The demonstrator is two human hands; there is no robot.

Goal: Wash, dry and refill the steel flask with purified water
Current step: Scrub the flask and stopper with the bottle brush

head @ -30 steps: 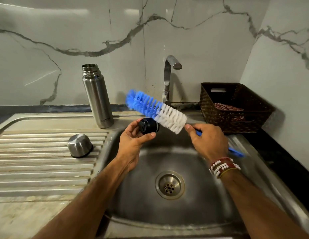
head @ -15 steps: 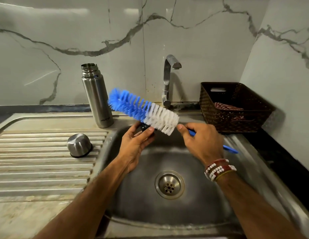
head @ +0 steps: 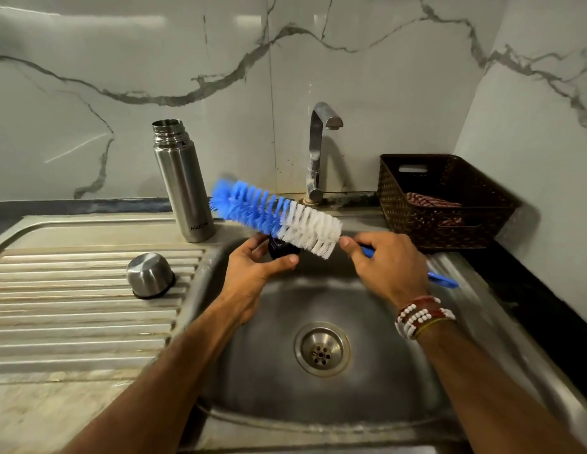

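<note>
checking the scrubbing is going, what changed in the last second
The right hand slid the bottle brush leftward, so its white bristles now cover most of the black stopper held by the left hand. Both grips, the flask and the steel cap stayed put.

Your camera rides on your head and looks forward and down, straight into the sink [head: 269, 381] from close above it. The drain [head: 321, 348] sits below mid-frame, and both forearms come in from the bottom edge. Your left hand [head: 253, 270] with the black stopper [head: 282, 250] and your right hand [head: 390, 267] with the brush [head: 279, 214] meet just above centre, near the lens. The wide angle takes in the draining board [head: 72, 309] at the left, the basket [head: 400, 208] at the right, and the tap [head: 318, 152] against the back wall [head: 154, 60] up top. Straight edges bow toward the frame's borders.
</note>
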